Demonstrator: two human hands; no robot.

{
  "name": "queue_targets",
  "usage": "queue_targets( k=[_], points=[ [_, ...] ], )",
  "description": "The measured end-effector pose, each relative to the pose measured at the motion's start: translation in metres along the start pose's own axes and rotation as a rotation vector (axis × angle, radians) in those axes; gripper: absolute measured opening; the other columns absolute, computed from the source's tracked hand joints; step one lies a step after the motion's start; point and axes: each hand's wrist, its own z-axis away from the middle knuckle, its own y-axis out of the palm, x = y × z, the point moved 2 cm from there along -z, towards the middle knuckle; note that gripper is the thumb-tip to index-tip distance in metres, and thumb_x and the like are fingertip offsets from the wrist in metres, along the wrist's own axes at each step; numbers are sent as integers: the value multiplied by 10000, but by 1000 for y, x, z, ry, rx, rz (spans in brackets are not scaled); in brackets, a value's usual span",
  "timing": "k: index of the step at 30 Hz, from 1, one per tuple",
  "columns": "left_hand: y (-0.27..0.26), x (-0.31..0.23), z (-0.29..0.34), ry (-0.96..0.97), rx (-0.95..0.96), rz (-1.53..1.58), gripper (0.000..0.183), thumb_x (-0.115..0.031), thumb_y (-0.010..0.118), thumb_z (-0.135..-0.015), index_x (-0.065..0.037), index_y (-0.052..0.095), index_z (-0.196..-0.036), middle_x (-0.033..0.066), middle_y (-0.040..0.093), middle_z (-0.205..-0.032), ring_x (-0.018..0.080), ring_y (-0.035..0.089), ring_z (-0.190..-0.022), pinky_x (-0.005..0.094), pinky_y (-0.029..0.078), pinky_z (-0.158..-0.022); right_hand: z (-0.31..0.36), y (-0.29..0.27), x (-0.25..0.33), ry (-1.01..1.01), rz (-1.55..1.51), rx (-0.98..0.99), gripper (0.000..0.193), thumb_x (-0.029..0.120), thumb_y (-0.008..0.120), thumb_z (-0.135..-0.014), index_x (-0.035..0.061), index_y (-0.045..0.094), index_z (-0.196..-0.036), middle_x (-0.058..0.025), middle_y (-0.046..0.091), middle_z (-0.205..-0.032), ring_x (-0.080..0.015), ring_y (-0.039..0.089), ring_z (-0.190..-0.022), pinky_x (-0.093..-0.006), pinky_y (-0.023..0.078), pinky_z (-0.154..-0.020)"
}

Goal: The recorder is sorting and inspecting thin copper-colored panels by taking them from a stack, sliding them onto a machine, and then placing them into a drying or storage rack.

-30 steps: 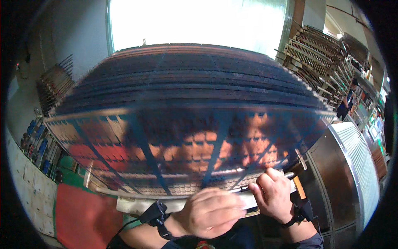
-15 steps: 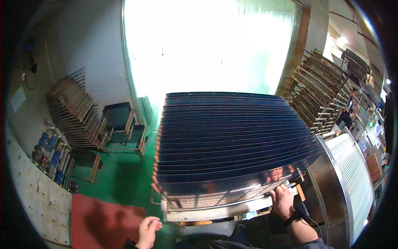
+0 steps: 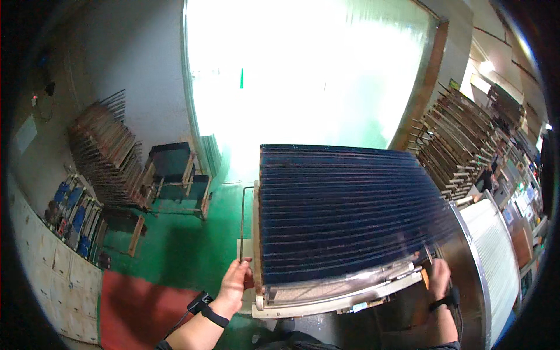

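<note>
In front of me stands a wheeled-looking rack loaded with several dark, thin panels (image 3: 344,216), layered one behind another. A pale frame (image 3: 326,310) runs along its near side. My left hand (image 3: 234,283) is closed round the lower end of a thin metal handle (image 3: 242,224) on the rack's left side. Beside the near right corner, my right hand (image 3: 438,279) is closed at a short metal rod (image 3: 429,255); its fingers are partly hidden. Both wrists wear dark bands, each carrying a small device.
A metal-edged machine with a ribbed pale surface (image 3: 496,251) stands close at right. Stacked racks (image 3: 458,140) rise behind it. Leftward are another rack stack (image 3: 108,146), a small frame table (image 3: 175,169), pale cabinets (image 3: 55,280) and a red mat (image 3: 140,309). A strip curtain (image 3: 303,87) hangs ahead.
My left hand has come up and right from beside the rack onto its handle. My right hand has moved from the near frame to the right corner. The loaded rack now appears further right.
</note>
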Motion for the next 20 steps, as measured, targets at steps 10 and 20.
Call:
queue_targets(
  k=[10, 20],
  points=[
    [15, -42, -24, -246, -50, 192, 239, -314, 574, -1005, -117, 554, -1138, -51, 483, -696, 65, 417, -546, 213, 321, -467, -90, 74, -130, 557, -777, 288, 440, 315, 451, -1028, 88, 553, -1390, -30, 652, -1279, -109, 607, -883, -289, 482, -714],
    [-4, -76, -49, -362, 132, 414, 273, -345, 570, -975, -106, 533, -1102, -57, 449, -676, 79, 372, -514, 246, 319, -492, -68, 60, -78, 724, -996, 374, 416, 337, 550, -1007, 89, 554, -1342, -11, 644, -1195, -172, 631, -1018, -353, 541, -867]
  ],
)
